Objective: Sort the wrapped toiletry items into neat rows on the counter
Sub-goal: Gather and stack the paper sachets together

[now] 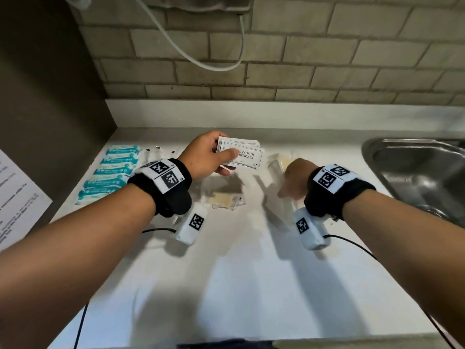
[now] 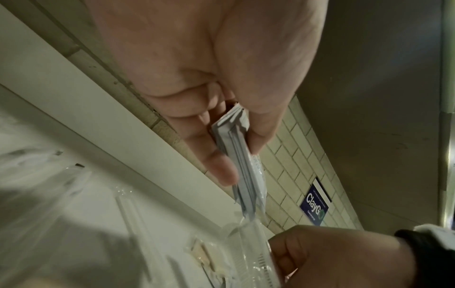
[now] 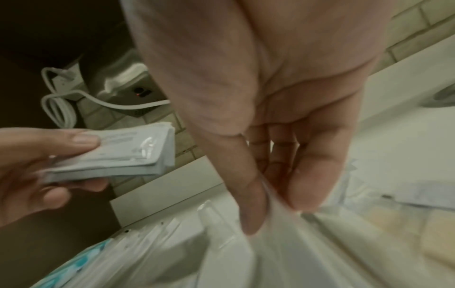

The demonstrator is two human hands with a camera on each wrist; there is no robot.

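Observation:
My left hand (image 1: 230, 161) grips a stack of white shampoo sachets (image 1: 247, 153) above the counter, thumb on top and fingers beneath. The left wrist view shows the stack (image 2: 242, 175) edge-on in that hand (image 2: 242, 157). My right hand (image 1: 286, 190), to the right, pinches a clear plastic wrapper (image 3: 246, 259) between thumb and forefinger; the wrapper is blurred and its contents cannot be made out. A row of teal-and-white packets (image 1: 113, 170) lies at the counter's left. Clear packets with beige contents (image 1: 224, 196) lie under my left hand, and more beige packets (image 1: 281, 161) beyond my right.
A steel sink (image 1: 415, 172) is sunk into the counter at the right. Thin clear-wrapped items with black ends (image 1: 156, 152) lie beside the teal row. A printed sheet (image 1: 15, 195) hangs on the dark panel at left. A white cable (image 1: 201, 61) loops on the tiled wall.

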